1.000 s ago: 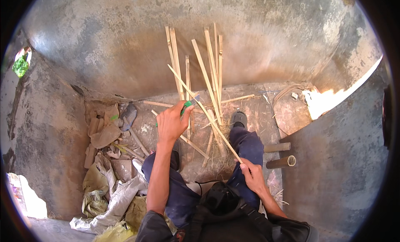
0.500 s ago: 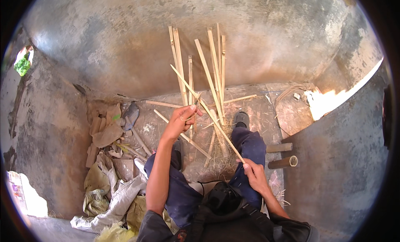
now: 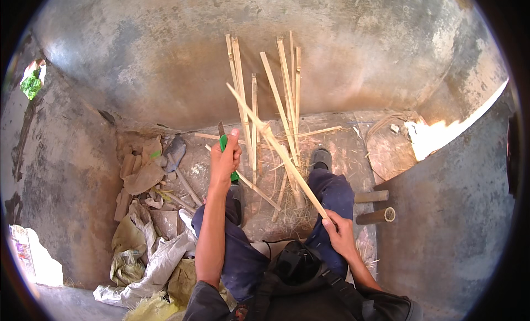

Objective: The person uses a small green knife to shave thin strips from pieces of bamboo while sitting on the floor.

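My left hand [image 3: 222, 165] is closed around a green-handled utility knife [image 3: 223, 142], its blade pointing up and away from me. Close to the blade but apart from it runs a long pale bamboo strip [image 3: 301, 182], with a knot partway along. My right hand [image 3: 339, 232] grips the near end of this strip above my right thigh, and its far end slants up to the left. Beyond it, several bamboo strips [image 3: 271, 80] lean against the far wall. Another strip [image 3: 259, 190] lies on the floor between my feet.
Two bamboo tubes [image 3: 376, 216] lie by the right wall. At the left are crumpled sacks [image 3: 160, 268], broken sheet pieces [image 3: 141, 174] and a stick [image 3: 189, 185]. Shavings [image 3: 292, 213] litter the floor between my shoes. Grey walls [image 3: 436, 238] stand close around me.
My left hand has drawn back from the strip and turned, so the green knife now shows with its blade up. The strip has rolled slightly in my right hand, showing a broader face.
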### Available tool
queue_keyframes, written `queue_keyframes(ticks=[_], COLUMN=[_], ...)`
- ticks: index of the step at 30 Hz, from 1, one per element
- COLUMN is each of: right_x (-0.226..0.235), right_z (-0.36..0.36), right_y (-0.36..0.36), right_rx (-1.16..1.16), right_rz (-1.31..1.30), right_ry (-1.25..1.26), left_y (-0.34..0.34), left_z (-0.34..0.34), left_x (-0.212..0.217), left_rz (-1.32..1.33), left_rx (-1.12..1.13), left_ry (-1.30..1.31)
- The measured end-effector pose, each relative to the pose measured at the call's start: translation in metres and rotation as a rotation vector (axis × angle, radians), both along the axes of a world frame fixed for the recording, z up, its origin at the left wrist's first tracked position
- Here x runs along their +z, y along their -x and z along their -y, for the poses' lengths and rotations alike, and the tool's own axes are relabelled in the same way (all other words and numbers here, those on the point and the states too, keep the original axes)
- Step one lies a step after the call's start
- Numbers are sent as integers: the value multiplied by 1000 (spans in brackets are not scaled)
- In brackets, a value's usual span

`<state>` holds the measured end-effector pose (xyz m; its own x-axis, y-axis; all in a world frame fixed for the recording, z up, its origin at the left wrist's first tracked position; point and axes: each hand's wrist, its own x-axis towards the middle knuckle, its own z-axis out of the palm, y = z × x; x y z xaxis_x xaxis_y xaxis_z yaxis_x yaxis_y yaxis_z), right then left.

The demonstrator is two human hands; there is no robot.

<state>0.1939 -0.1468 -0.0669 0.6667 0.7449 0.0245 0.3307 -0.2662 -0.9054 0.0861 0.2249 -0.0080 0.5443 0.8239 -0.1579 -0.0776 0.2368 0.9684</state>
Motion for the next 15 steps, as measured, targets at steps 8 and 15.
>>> queue_keyframes(ticks=[8,15], right_x=[4,3], right_z=[-6,-4], right_y=[6,4], right_rx=[42,52], right_rz=[64,98], right_ry=[-22,-30], left_y=[-4,6], left_z=[9,9], left_x=[-7,0], left_rz=[-222,-118], left_rx=[-88,-163], left_ry=[-532,-447])
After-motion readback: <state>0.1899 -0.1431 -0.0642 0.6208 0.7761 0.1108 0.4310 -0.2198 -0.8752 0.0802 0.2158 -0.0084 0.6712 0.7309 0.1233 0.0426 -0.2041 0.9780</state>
